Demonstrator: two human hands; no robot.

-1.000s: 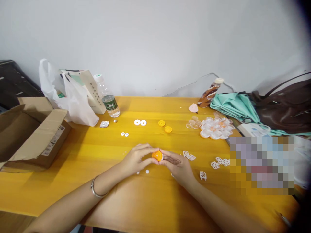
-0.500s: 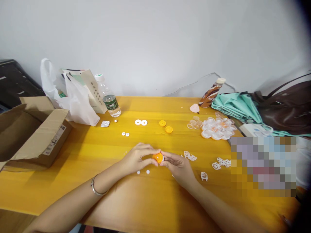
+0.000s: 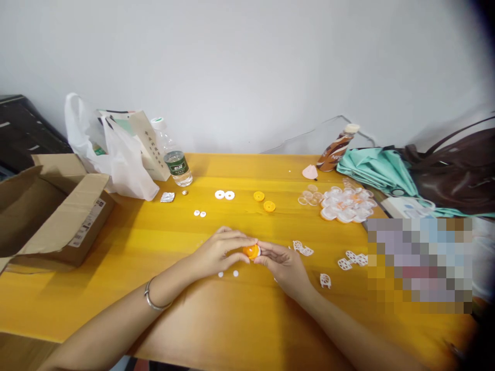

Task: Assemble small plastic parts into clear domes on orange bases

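Between my two hands is a small round orange plastic piece with a white part (image 3: 252, 251) on its right side. My left hand (image 3: 220, 252) pinches it from the left with thumb and fingers. From the right, my right hand (image 3: 285, 265) grips its white side; the fingertips partly hide it. Small white discs (image 3: 235, 273) lie on the table just below my left hand. White openwork plastic pieces (image 3: 302, 248) rest to the right of my right hand, with another white piece (image 3: 325, 281) nearer me. Two orange round caps (image 3: 269, 206) sit farther back.
White rings (image 3: 229, 195) and a water bottle (image 3: 178, 165) stand at the back left, by bags (image 3: 127, 165) and an open cardboard box (image 3: 73, 216). Clear-and-orange round cases (image 3: 346, 205), a brown bottle (image 3: 336, 149) and green cloth (image 3: 381, 170) are at the right.
Almost nothing differs. Both hands keep their hold on the orange piece, with only a slight shift of the fingers.
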